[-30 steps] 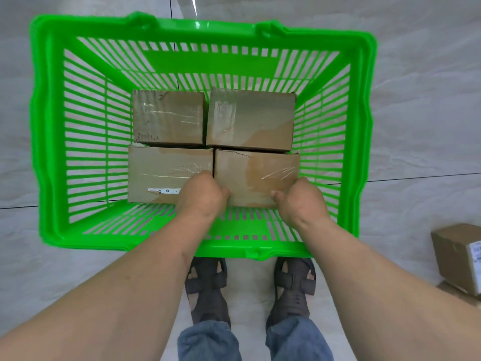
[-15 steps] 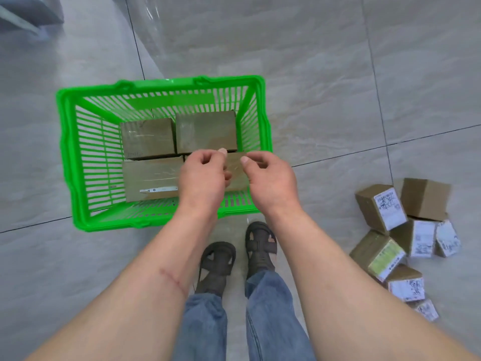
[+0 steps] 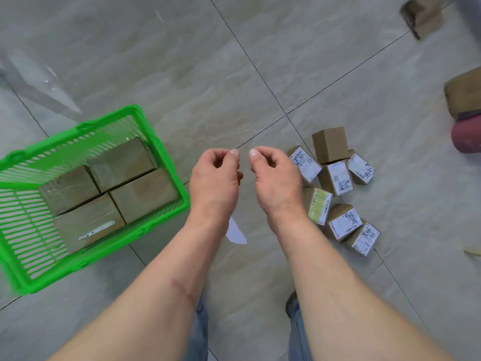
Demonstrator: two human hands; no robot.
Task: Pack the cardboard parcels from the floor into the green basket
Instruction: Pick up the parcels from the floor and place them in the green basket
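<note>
The green basket (image 3: 166, 152) stands on the tiled floor at the left, with several brown cardboard parcels (image 3: 141, 194) lying flat and side by side on its bottom. To the right, a heap of several small labelled cardboard parcels (image 3: 337, 175) lies on the floor. My left hand (image 3: 214, 181) and my right hand (image 3: 277, 178) hang side by side in the air between basket and heap. Both hold nothing, with their fingers loosely curled and apart. My right hand partly hides the heap's left edge.
A white paper scrap (image 3: 235, 233) lies on the floor under my left wrist. More brown boxes sit at the top right (image 3: 423, 18) and the right edge (image 3: 466, 96), beside a dark red object (image 3: 467, 138). My jeans-clad legs are below.
Both hands have let go of the parcel in the basket and lifted out. They and my view have swung right, toward the heap of small parcels.
</note>
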